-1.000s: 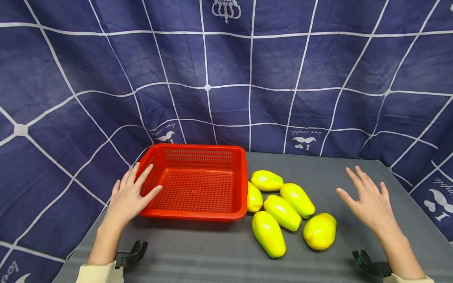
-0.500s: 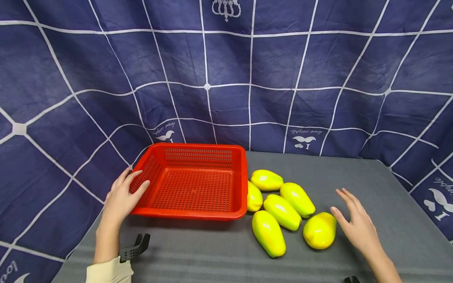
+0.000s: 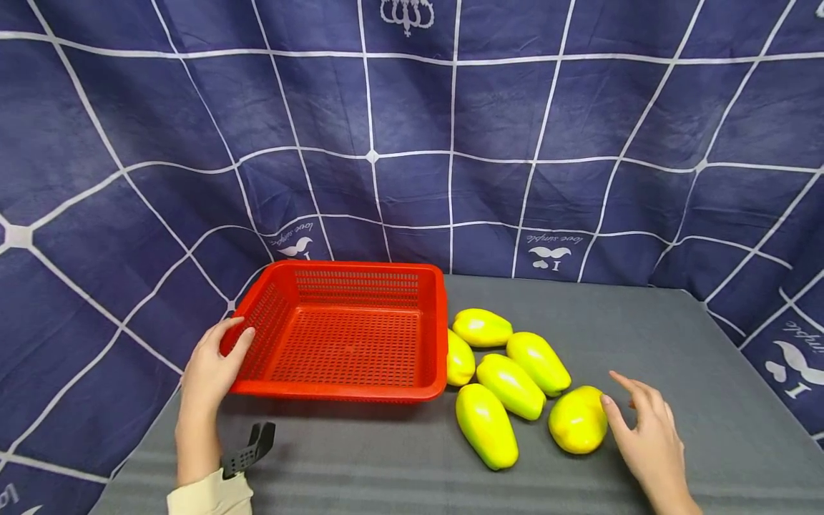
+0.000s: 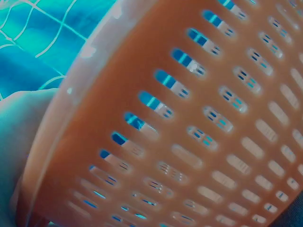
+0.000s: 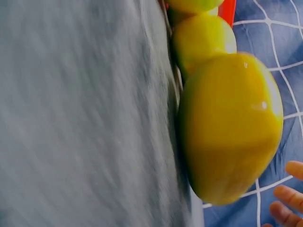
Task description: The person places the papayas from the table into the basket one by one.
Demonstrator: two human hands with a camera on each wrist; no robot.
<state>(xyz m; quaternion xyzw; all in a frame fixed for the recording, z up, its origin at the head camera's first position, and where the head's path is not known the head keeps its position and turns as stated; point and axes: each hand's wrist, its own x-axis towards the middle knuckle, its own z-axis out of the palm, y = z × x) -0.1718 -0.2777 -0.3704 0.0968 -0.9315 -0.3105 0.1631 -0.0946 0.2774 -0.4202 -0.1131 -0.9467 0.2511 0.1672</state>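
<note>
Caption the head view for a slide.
Left hand at a red basket, right hand beside the rightmost of six yellow fruits.

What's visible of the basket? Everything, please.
The basket is red, glossy and looks like plastic: a shallow rectangle with rounded corners, a smooth solid rim, and slotted walls and floor. It sits upright, open side up, on the grey table, near the curtain. No fruit shows inside. The left hand is at its left rim; how firmly it holds is unclear. One yellow fruit lies against or just beside its right wall; contact is hidden.
</note>
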